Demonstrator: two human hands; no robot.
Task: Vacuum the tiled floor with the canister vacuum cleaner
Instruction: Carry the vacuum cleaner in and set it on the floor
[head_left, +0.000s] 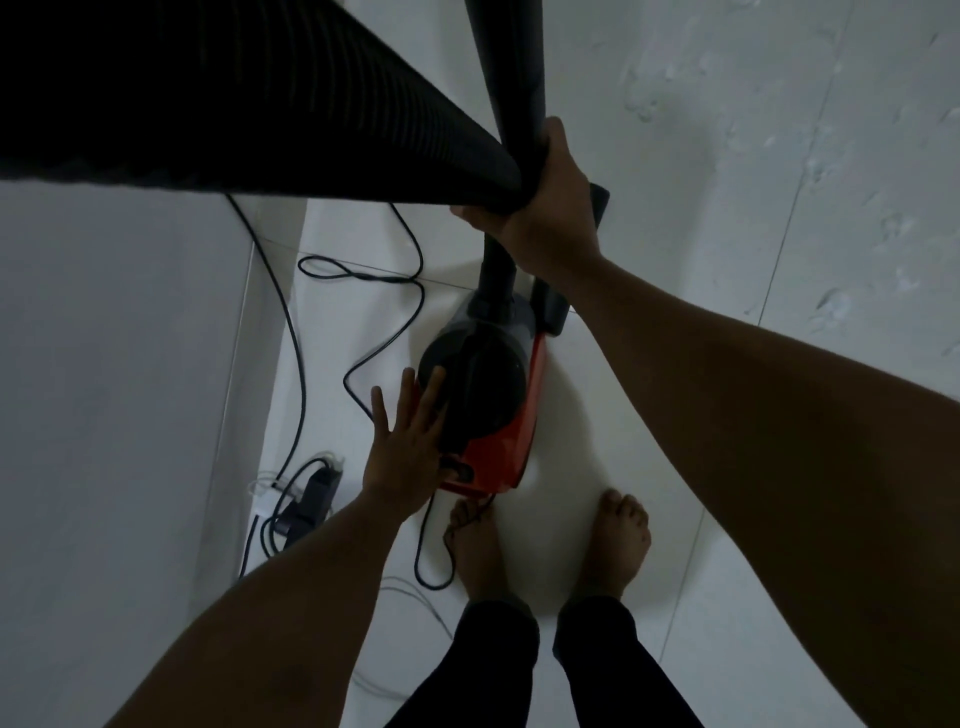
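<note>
The red canister vacuum cleaner (488, 410) stood on the white tiled floor (649, 467), just ahead of two bare feet; the left hand (408, 441) lay flat on its dark top, fingers straight and spread; the right hand (540, 208) gripped the black wand (511, 73) — fingers curled round it — beside the ribbed hose (234, 104); a black cord (384, 322) looped nearby.

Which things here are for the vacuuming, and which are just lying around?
For the job: red canister vacuum, ribbed hose, wand gripped by the right hand, left hand flat on the canister, black cord, tiled floor.

Lying about: white charger by the wall, thin white cable on the floor.
</note>
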